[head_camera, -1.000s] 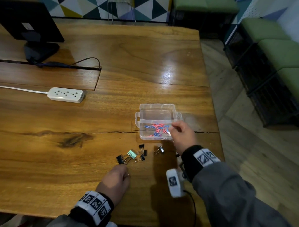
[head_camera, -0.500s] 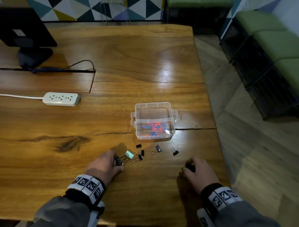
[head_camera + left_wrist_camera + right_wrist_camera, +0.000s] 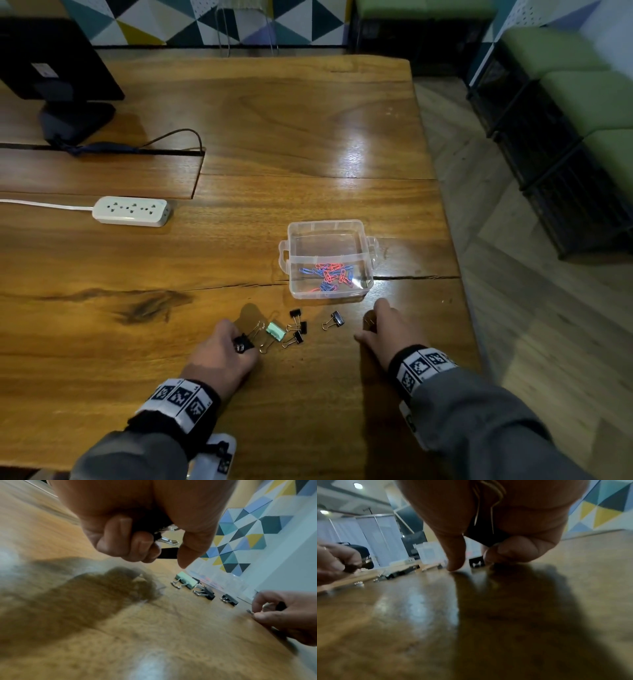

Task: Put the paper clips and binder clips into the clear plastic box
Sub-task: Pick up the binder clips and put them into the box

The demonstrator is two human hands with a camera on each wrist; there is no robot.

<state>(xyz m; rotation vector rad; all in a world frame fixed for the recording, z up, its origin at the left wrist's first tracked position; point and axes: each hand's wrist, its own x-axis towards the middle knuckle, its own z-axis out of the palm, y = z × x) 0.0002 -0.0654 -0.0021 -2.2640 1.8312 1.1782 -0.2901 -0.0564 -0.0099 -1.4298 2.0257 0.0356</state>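
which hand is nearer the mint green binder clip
Left. The left hand sits just beside the mint green binder clip, while the right hand is farther off, beyond several black clips.

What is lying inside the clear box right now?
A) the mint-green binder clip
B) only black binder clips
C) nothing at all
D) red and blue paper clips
D: red and blue paper clips lie on the bottom of the box, while the binder clips, among them the mint-green one, are on the table in front of it or in the hands.
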